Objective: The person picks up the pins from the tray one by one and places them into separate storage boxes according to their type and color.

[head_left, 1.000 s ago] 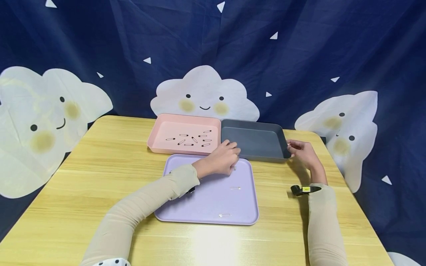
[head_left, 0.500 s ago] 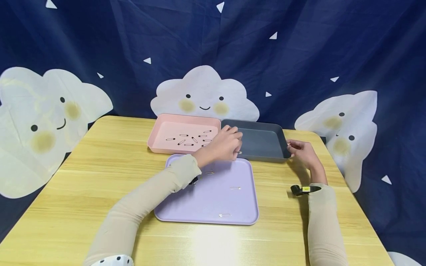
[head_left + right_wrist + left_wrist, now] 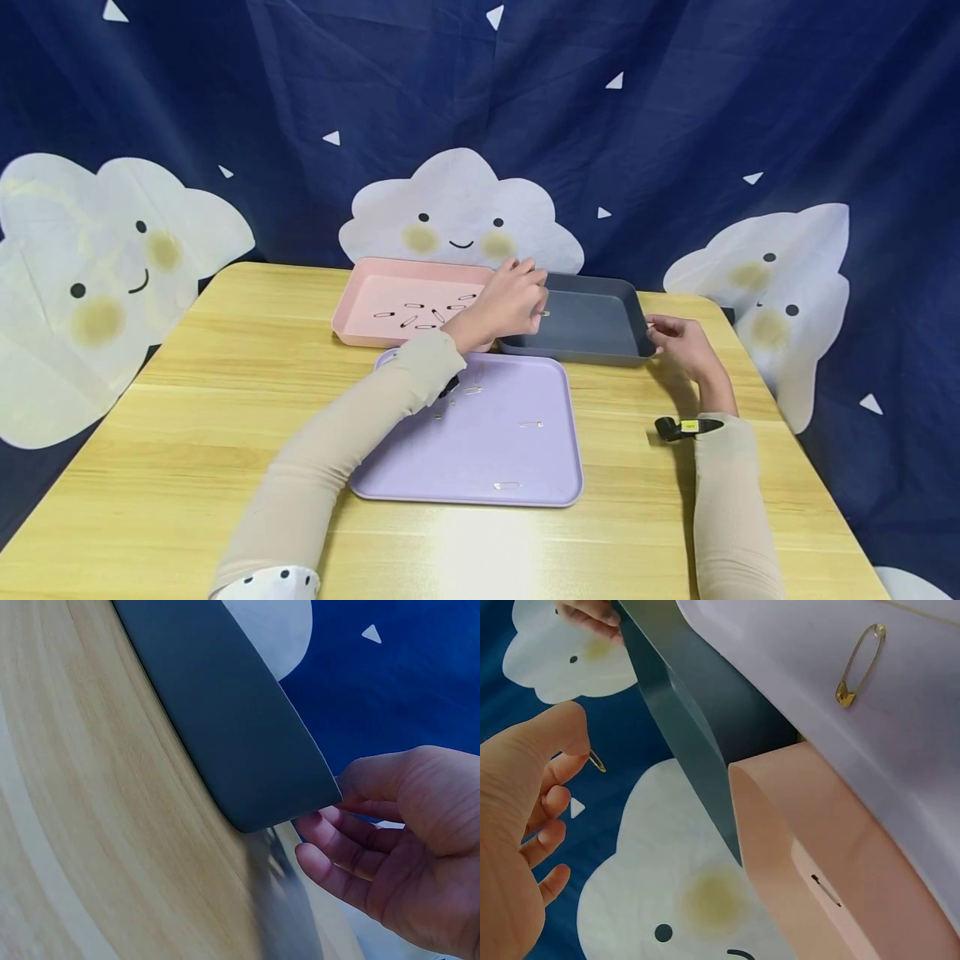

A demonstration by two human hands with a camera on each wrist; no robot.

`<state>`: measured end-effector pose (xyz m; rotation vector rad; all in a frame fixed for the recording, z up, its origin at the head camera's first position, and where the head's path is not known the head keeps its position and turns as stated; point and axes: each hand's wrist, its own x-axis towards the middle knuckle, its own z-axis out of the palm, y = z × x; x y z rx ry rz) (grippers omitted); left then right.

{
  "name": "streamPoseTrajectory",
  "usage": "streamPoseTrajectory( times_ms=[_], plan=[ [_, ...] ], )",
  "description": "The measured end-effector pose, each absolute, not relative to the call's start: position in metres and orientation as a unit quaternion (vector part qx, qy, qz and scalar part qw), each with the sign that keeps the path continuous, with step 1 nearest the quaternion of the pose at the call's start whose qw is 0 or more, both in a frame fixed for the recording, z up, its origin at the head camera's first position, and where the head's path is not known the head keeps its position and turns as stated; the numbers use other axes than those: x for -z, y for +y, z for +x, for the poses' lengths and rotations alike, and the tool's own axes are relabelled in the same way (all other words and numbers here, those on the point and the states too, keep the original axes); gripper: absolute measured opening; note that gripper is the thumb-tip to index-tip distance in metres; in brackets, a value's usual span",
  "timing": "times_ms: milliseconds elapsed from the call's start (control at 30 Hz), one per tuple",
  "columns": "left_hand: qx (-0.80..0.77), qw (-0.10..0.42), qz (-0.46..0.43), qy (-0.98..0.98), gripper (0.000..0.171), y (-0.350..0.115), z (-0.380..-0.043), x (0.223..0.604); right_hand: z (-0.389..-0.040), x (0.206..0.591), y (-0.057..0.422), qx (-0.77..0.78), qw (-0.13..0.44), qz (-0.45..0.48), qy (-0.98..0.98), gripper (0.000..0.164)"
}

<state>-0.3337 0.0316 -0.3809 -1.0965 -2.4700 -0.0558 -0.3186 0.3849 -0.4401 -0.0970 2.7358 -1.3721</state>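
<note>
The left grip (image 3: 508, 302) is pinching a gold pin (image 3: 598, 761); the right grip (image 3: 686, 343) is holding the dark tray (image 3: 588, 321).

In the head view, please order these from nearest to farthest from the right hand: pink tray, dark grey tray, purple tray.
1. Dark grey tray: its right end at the right hand.
2. Purple tray: left, toward the person.
3. Pink tray: farthest left.

Half lost behind my left hand (image 3: 506, 302)

It hides much of where the pink tray (image 3: 375, 292) meets the dark tray (image 3: 588, 317), and part of the pin (image 3: 598, 761) it pinches; my sleeve (image 3: 337, 437) covers some of the purple tray (image 3: 480, 454).
</note>
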Motion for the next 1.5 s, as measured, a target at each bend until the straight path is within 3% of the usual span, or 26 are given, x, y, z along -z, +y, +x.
streamPoseTrajectory(
  times_ms=[433,667,1500],
  plan=[
    [-0.009,0.2,-0.357,-0.913,0.007,0.044,-0.359,0.395,-0.303,0.415,0.37,0.457,0.053,-0.032,0.887,0.045],
    [-0.018,0.189,-0.338,-0.922,0.006,0.046,-0.369,0.409,-0.316,0.44,0.384,0.457,0.037,-0.033,0.888,0.046],
    [-0.034,0.144,-0.297,-0.943,0.009,0.039,-0.38,0.427,-0.315,0.44,0.383,0.447,0.031,-0.034,0.893,0.044]
  ],
)
